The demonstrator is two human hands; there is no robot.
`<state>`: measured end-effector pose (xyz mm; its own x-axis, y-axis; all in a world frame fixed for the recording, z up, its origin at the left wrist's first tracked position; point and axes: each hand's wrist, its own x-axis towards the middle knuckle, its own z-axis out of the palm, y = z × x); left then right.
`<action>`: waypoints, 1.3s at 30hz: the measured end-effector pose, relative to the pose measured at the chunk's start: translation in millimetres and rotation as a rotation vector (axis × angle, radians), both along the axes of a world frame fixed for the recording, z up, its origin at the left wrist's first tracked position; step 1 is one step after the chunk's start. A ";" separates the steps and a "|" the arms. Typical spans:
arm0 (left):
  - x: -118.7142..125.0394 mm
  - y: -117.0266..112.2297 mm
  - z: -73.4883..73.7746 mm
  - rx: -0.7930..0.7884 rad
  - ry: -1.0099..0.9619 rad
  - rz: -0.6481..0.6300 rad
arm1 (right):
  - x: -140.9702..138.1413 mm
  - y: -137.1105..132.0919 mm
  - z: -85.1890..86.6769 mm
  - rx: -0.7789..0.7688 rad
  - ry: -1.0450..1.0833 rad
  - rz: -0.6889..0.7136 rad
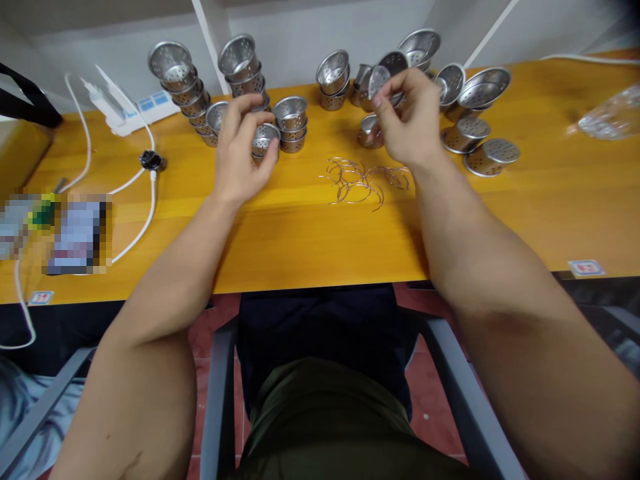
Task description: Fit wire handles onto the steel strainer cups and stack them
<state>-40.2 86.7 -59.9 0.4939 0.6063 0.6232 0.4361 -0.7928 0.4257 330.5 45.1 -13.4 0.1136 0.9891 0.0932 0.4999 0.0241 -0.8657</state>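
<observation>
My left hand is curled round a small perforated metal strainer cup that rests on the yellow wooden table, beside a short stack of the same cups. My right hand is raised a little above the table and pinches a small round perforated metal disc between thumb and fingers. A loose heap of thin wire loops lies on the table between my two hands. One more small cup sits just under my right hand.
Tall leaning stacks of strainer cups stand at the back left and loose cups at the back right, some lying upside down. A white power strip with cables and a black plug lie at the left. A clear plastic bag is at the far right.
</observation>
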 end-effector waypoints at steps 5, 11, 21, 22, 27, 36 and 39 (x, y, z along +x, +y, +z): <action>27.5 -21.2 1.9 0.009 0.067 -0.049 | -48.4 -25.4 -8.7 0.196 0.144 0.487; 30.6 -14.2 -19.4 -0.092 0.108 -0.126 | -78.7 -28.9 -31.9 0.128 0.277 0.793; 32.0 -10.5 -24.5 -0.090 0.121 -0.123 | -73.6 -21.6 -34.0 0.282 0.136 0.705; 31.6 -10.3 -23.7 -0.087 0.122 -0.123 | -74.9 -21.3 -35.0 0.292 0.150 0.695; 31.1 -13.7 -18.5 -0.107 0.108 -0.131 | -73.2 -23.9 -30.9 0.150 0.244 0.651; 14.0 -5.6 -4.5 -0.031 -0.080 0.091 | -40.5 -21.4 -3.1 0.235 0.379 0.581; 2.4 6.7 -1.6 -0.009 -0.095 0.186 | -28.9 -13.4 -8.0 0.223 -0.102 0.446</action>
<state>-37.7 93.5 -61.5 0.3128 0.6872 0.6557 0.5321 -0.6986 0.4783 301.5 31.7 -21.4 -0.3358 0.8941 0.2963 0.4802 0.4331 -0.7628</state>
